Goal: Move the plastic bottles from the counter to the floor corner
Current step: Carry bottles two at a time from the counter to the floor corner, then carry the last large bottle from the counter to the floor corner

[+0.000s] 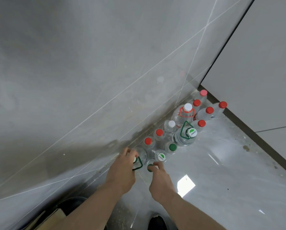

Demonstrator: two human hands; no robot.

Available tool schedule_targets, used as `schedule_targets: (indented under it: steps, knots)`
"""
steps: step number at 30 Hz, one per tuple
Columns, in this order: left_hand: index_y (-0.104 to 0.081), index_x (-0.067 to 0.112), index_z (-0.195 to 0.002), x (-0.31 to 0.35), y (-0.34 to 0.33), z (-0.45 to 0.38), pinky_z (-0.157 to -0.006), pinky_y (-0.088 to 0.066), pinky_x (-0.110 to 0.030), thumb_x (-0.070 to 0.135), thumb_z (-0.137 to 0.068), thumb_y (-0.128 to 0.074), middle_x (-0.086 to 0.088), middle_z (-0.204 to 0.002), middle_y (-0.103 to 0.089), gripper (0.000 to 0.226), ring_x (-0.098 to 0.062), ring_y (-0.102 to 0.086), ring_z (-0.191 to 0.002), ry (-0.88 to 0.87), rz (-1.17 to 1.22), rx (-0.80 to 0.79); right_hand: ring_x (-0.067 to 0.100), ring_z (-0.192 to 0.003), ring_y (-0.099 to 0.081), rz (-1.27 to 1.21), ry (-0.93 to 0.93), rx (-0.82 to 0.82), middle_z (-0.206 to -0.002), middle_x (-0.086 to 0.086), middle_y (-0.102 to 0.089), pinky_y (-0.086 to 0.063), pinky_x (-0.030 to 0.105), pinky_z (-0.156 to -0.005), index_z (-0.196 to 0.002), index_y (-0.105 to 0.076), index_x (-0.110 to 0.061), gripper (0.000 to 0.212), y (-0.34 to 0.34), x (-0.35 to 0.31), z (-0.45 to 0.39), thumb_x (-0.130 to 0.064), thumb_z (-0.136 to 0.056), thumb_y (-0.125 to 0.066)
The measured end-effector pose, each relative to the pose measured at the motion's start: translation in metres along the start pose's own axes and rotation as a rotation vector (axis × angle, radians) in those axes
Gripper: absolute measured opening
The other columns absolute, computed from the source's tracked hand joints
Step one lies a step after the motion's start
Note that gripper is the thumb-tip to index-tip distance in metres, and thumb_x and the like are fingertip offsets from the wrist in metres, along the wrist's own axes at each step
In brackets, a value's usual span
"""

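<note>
Several clear plastic bottles (185, 130) stand upright on the floor in a row along the grey wall, reaching into the corner; their caps are red, white, pink or green. My left hand (122, 170) is closed around the top of a large clear bottle with a green carry handle (139, 161) at the near end of the row. My right hand (160, 181) pinches the green cap of a smaller bottle (150, 168) just beside it. Both bottles stand at floor level against the wall.
A white cabinet front (255, 67) with a dark plinth closes the corner on the right. The glossy grey floor (222, 171) stretches right of the bottles. A dark round object and cardboard (59, 213) lie at the lower left; a dark shoe tip (157, 221) shows below.
</note>
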State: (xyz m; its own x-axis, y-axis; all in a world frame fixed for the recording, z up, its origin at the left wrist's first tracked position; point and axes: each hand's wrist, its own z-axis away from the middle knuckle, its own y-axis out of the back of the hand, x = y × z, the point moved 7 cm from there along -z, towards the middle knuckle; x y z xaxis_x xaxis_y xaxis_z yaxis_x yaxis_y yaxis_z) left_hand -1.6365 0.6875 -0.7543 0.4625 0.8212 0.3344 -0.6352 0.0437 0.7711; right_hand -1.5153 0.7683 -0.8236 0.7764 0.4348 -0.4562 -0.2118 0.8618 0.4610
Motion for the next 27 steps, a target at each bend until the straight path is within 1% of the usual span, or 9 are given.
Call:
schedule_targets:
  steps: [3, 6, 8, 12, 15, 18, 20, 24, 27]
  knots:
    - [-0.039, 0.034, -0.131, 0.005, 0.005, 0.015, -0.080, -0.056, -0.031, -0.006, -0.079, -0.067, 0.013, -0.139, -0.028, 0.072, -0.017, -0.054, -0.103, 0.046, -0.024, -0.068, 0.024, -0.126, -0.058, -0.002, -0.027, 0.004, -0.162, -0.003, -0.020, -0.053, 0.031, -0.099, -0.150, -0.046, -0.025, 0.075, 0.017, 0.003, 0.027, 0.011, -0.086, -0.060]
    - [-0.034, 0.035, -0.141, 0.019, 0.024, 0.039, -0.078, -0.051, -0.027, -0.008, -0.077, -0.061, 0.014, -0.149, -0.021, 0.082, -0.018, -0.054, -0.107, 0.094, 0.002, -0.085, 0.023, -0.129, -0.056, -0.004, -0.043, 0.004, -0.164, -0.003, -0.018, -0.051, 0.030, -0.102, -0.152, -0.044, -0.023, 0.073, 0.041, 0.004, 0.065, 0.008, -0.088, -0.059]
    - [-0.032, 0.034, -0.144, 0.032, 0.044, 0.063, -0.080, -0.046, -0.024, -0.007, -0.078, -0.058, 0.014, -0.154, -0.019, 0.082, -0.017, -0.053, -0.112, 0.117, 0.026, -0.060, 0.021, -0.128, -0.056, -0.003, -0.055, 0.005, -0.164, -0.004, -0.017, -0.049, 0.027, -0.099, -0.151, -0.043, -0.024, 0.071, 0.060, 0.003, 0.096, 0.005, -0.089, -0.058]
    - [-0.023, 0.035, -0.153, 0.074, 0.087, 0.129, -0.104, -0.043, -0.027, 0.003, -0.087, -0.058, 0.010, -0.162, -0.015, 0.080, -0.017, -0.043, -0.136, 0.114, 0.071, -0.052, 0.018, -0.121, -0.061, -0.021, -0.068, 0.035, -0.164, -0.006, -0.018, -0.049, 0.023, -0.091, -0.150, -0.043, -0.027, 0.067, 0.111, -0.008, 0.172, -0.002, -0.089, -0.054]
    - [-0.030, 0.033, -0.151, 0.114, 0.129, 0.189, -0.115, -0.034, -0.028, 0.008, -0.089, -0.061, 0.008, -0.163, -0.019, 0.074, -0.017, -0.036, -0.145, 0.090, 0.116, -0.071, 0.016, -0.118, -0.062, -0.071, -0.077, 0.070, -0.164, -0.007, -0.019, -0.047, 0.021, -0.092, -0.151, -0.043, -0.026, 0.065, 0.159, -0.023, 0.244, -0.005, -0.091, -0.054]
    - [-0.036, 0.031, -0.149, 0.156, 0.172, 0.256, -0.119, -0.026, -0.029, 0.014, -0.091, -0.063, 0.007, -0.162, -0.022, 0.066, -0.017, -0.030, -0.148, 0.033, 0.118, -0.081, 0.013, -0.097, -0.062, -0.113, -0.103, 0.112, -0.163, -0.008, -0.021, -0.045, 0.020, -0.085, -0.151, -0.044, -0.027, 0.062, 0.198, -0.039, 0.327, -0.008, -0.093, -0.056]
    - [-0.040, 0.029, -0.146, 0.183, 0.198, 0.295, -0.119, -0.028, -0.031, 0.017, -0.090, -0.063, 0.005, -0.160, -0.028, 0.061, -0.017, -0.033, -0.145, -0.034, 0.139, -0.076, 0.013, -0.088, -0.062, -0.147, -0.088, 0.174, -0.162, -0.008, -0.024, -0.045, 0.020, -0.079, -0.150, -0.046, -0.027, 0.060, 0.220, -0.046, 0.379, -0.010, -0.093, -0.057]
    - [-0.045, 0.028, -0.139, 0.226, 0.242, 0.363, -0.112, -0.039, -0.036, 0.018, -0.086, -0.063, 0.007, -0.153, -0.037, 0.057, -0.020, -0.043, -0.136, -0.171, 0.174, -0.055, 0.017, -0.115, -0.063, -0.208, -0.070, 0.302, -0.158, -0.007, -0.033, -0.049, 0.025, -0.097, -0.148, -0.049, -0.026, 0.058, 0.243, -0.056, 0.482, -0.013, -0.093, -0.060]
    - [-0.046, 0.029, -0.140, 0.260, 0.269, 0.411, -0.116, -0.032, -0.027, 0.016, -0.088, -0.063, 0.013, -0.151, -0.034, 0.057, -0.012, -0.037, -0.140, -0.301, 0.173, -0.043, 0.012, -0.118, -0.057, -0.309, -0.069, 0.398, -0.154, -0.010, -0.037, -0.048, 0.021, -0.095, -0.146, -0.050, -0.027, 0.057, 0.244, -0.055, 0.558, -0.013, -0.092, -0.062]
